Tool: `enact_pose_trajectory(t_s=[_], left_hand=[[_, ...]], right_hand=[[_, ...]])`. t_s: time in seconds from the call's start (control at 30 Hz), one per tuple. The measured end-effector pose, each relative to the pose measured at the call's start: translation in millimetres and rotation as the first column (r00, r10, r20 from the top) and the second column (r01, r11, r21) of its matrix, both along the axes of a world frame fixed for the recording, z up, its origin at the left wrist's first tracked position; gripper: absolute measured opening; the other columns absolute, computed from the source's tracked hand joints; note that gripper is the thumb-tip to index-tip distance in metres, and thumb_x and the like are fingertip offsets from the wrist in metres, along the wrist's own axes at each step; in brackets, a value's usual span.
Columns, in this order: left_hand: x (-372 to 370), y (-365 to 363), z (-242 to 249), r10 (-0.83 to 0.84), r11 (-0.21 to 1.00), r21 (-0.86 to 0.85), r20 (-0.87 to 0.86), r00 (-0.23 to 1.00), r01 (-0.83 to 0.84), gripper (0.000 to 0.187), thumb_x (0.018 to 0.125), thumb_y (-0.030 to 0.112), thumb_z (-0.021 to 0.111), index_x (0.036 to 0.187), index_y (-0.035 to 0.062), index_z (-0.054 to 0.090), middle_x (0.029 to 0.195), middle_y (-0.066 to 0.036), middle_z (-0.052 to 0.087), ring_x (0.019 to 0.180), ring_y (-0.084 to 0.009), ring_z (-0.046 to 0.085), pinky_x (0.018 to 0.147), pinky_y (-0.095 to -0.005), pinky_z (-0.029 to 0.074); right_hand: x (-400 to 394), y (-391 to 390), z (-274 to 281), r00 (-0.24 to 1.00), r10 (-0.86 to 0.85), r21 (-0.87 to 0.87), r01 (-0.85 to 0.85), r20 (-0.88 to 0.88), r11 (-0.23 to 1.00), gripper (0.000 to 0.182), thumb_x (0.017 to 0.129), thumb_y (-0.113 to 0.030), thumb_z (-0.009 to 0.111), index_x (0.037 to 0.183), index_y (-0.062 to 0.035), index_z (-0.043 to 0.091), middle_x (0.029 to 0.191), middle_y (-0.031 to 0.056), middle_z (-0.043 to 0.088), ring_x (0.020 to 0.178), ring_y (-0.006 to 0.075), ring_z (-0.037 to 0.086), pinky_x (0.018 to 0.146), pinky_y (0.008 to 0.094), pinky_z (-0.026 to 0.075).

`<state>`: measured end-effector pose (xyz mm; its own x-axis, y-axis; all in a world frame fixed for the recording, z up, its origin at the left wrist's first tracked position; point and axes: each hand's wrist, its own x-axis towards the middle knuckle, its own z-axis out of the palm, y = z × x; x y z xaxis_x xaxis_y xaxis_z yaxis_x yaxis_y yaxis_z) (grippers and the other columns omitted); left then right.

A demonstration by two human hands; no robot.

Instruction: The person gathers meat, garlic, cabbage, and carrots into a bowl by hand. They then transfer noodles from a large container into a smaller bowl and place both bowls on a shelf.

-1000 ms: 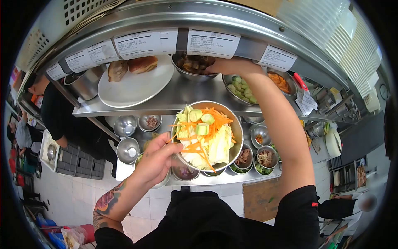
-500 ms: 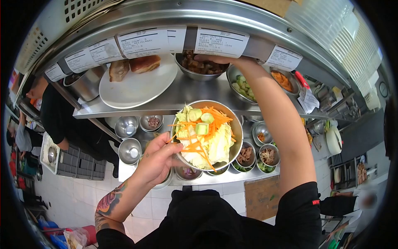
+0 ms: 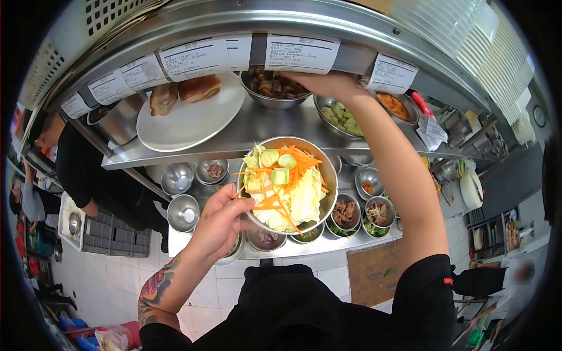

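My left hand (image 3: 221,217) grips the near-left rim of a metal bowl (image 3: 331,202), thumb over the edge. Inside the bowl are cabbage leaves (image 3: 304,205), shredded carrot (image 3: 300,161) and several chunks of a pale green vegetable (image 3: 280,176). My right hand (image 3: 331,86) is at the steel shelf, just right of a bowl of dark brown pieces (image 3: 272,85). Its fingers are partly hidden behind a hanging ticket and smeared, so what they hold does not show. Below that hand sits a metal bowl of green chunks (image 3: 341,119).
A white plate (image 3: 175,131) with two browned meat pieces shares the steel shelf (image 3: 281,126) with a bowl of carrot (image 3: 391,108). Order tickets (image 3: 301,54) hang from the rail. Several small bowls (image 3: 183,213) stand on the lower counter. Another person (image 3: 88,158) stands at left.
My right hand has drawn back from the bowl of dark brown pieces, to the right. My left hand still holds the vegetable bowl. The view has shifted slightly.
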<state>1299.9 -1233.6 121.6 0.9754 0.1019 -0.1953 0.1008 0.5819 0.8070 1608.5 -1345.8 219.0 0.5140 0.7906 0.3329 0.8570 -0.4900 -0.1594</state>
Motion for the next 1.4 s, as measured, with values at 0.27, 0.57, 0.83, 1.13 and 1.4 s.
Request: enact_pose_trajectory(t_s=[0.27,0.57,0.83,1.13,1.4], left_hand=[[-5.5,-6.4,-3.2,0.009,0.999,0.033,-0.003,1.0,-0.009,0.027,0.093,0.003,0.053,0.12,-0.003,0.051,0.119,-0.016,0.062,0.106,-0.0227,0.066,0.085,-0.0403,0.061],[-27.1,-17.0,-28.5,0.1,0.995,0.014,-0.03,0.995,-0.1,0.031,0.094,0.002,0.053,0.125,-0.0015,0.051,0.121,-0.015,0.062,0.106,-0.0221,0.066,0.083,-0.04,0.062],[-57.5,-43.3,-74.4,0.209,0.977,-0.017,-0.073,0.975,-0.211,0.031,0.094,0.004,0.055,0.125,0.0007,0.053,0.119,-0.011,0.064,0.109,-0.0195,0.063,0.087,-0.0384,0.058],[-78.4,-32.9,-162.1,0.005,0.976,0.216,-0.191,0.982,0.037,0.02,0.099,0.017,0.056,0.112,0.0013,0.058,0.113,-0.011,0.065,0.101,-0.0172,0.066,0.083,-0.0394,0.06],[49.6,250.8,-270.2,0.346,-0.428,0.877,-0.062,0.936,0.216,0.022,0.082,0.019,0.062,0.091,-0.0009,0.068,0.093,-0.022,0.069,0.083,-0.0373,0.07,0.072,-0.0453,0.057]], right_hand=[[-84.5,-47.7,7.5,0.804,0.403,0.105,-0.4,-0.438,0.911,0.027,0.091,-0.031,0.071,0.094,-0.0048,0.07,0.074,0.0005,0.062,0.067,0.0093,0.054,0.061,0.0281,0.044],[-128.7,-80.3,-17.2,0.898,0.407,0.072,-0.401,-0.167,0.913,0.018,0.09,-0.019,0.066,0.091,-0.0012,0.07,0.079,0.0132,0.065,0.073,0.0302,0.063,0.066,0.0392,0.05],[-175.7,-125.6,-90.4,0.93,0.144,0.358,-0.014,-0.339,0.934,0.018,0.094,-0.012,0.064,0.107,-0.0001,0.059,0.091,0.0087,0.063,0.076,0.0182,0.065,0.059,0.0305,0.051],[-205.4,-168.1,-257.0,0.107,0.253,0.274,0.434,-0.961,0.858,0.018,0.093,-0.007,0.061,0.082,-0.0055,0.046,0.072,0.0045,0.058,0.055,0.0129,0.061,0.043,0.0274,0.052],[-263.2,-207.2,-295.2,0.181,0.119,0.215,0.743,-0.976,0.633,0.018,0.095,-0.007,0.058,0.081,-0.0063,0.047,0.078,0.007,0.061,0.061,0.0137,0.062,0.044,0.0281,0.054]])
